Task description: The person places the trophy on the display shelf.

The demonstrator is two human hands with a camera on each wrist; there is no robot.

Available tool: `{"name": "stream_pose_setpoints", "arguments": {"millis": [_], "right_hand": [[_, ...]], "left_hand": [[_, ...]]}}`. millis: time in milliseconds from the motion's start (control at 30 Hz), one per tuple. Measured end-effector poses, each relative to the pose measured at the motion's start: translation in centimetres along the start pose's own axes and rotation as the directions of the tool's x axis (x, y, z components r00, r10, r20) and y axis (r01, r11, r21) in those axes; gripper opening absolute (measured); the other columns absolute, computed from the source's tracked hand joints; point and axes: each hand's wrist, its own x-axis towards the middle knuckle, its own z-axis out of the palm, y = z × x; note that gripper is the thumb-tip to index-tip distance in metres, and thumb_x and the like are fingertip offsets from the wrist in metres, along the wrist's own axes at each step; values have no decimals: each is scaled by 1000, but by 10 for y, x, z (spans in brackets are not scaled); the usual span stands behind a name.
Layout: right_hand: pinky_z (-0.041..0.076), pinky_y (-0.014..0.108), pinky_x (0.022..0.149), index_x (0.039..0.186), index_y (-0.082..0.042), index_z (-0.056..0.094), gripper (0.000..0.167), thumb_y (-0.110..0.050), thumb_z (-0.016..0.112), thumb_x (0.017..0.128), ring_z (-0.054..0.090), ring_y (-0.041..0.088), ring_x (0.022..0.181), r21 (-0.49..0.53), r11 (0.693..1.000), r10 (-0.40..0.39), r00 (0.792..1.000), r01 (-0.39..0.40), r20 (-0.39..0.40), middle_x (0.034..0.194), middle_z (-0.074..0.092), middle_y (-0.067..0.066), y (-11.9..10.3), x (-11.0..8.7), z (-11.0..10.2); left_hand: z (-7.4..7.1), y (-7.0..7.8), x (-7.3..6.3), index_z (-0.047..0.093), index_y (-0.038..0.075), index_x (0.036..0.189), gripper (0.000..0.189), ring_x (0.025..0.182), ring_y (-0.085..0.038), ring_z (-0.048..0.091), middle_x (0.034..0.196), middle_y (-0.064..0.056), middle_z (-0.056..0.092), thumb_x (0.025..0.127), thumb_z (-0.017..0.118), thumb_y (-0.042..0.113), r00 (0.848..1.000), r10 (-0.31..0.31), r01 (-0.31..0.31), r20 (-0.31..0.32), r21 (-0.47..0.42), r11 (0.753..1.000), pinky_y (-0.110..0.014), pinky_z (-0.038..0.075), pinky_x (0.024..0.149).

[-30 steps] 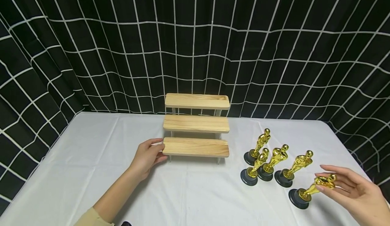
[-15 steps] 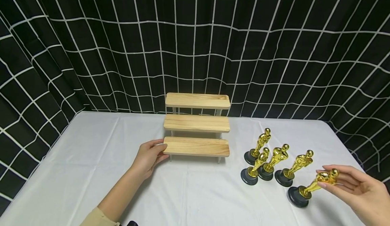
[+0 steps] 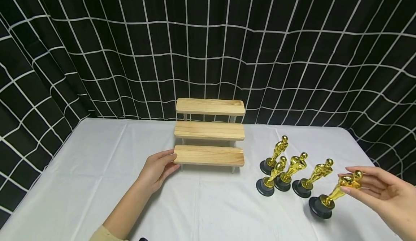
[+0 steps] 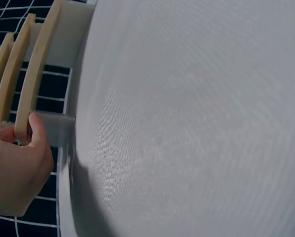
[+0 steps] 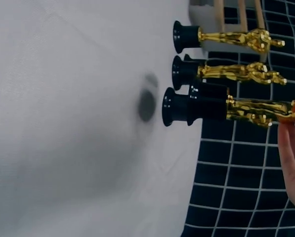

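Right hand and left hand are both mine: my right hand (image 3: 381, 194) pinches an Oscar-style gold statuette (image 3: 327, 200) by its upper body, holding it upright with its black round base just above the white-covered table (image 3: 208, 201). Four matching statuettes (image 3: 295, 166) stand near it, to its left; any lettering on them is too small to tell. My left hand (image 3: 158, 170) grips the left end of the lowest shelf (image 3: 209, 156) of a three-tier wooden display stand (image 3: 209, 130). Behind hangs a black curtain (image 3: 196, 41) with white grid lines.
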Motion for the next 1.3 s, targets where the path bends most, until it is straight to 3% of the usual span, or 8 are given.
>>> {"name": "stream_pose_setpoints", "arguments": {"millis": [333, 867, 1067, 1300], "right_hand": [[60, 5, 69, 113, -17, 69, 61, 30, 77, 75, 69, -12, 85, 86, 994, -73, 997, 73, -3, 103, 69, -31, -16, 8, -6], [60, 5, 76, 119, -20, 67, 62, 27, 76, 80, 69, -12, 89, 79, 992, -102, 995, 101, 13, 106, 70, -30, -44, 18, -14], [61, 5, 74, 120, -17, 68, 58, 24, 78, 80, 70, -9, 85, 67, 991, -121, 992, 119, 29, 104, 70, -28, -56, 20, -16], [61, 7, 78, 121, -8, 71, 57, 27, 78, 77, 73, -4, 90, 123, 973, -204, 978, 197, 48, 109, 76, -18, -76, 28, -23]], "left_hand": [[1, -2, -5, 42, -17, 150, 48, 99, -11, 65, 144, -32, 48, 107, 53, 0, 1000, 8, -8, -8, -13, 1000, -18, 63, 95], [5, -6, -8, 42, -15, 151, 46, 103, -12, 66, 144, -32, 49, 109, 52, -1, 999, 23, -24, -39, -27, 999, -17, 61, 98], [7, -6, -10, 41, -16, 152, 47, 99, -10, 65, 145, -31, 47, 109, 51, -1, 999, 7, -10, -42, -60, 998, -16, 60, 99], [7, -6, -13, 40, -13, 155, 49, 107, -11, 63, 153, -30, 41, 109, 51, 1, 999, -23, 18, -40, -97, 995, -17, 58, 104]]}}
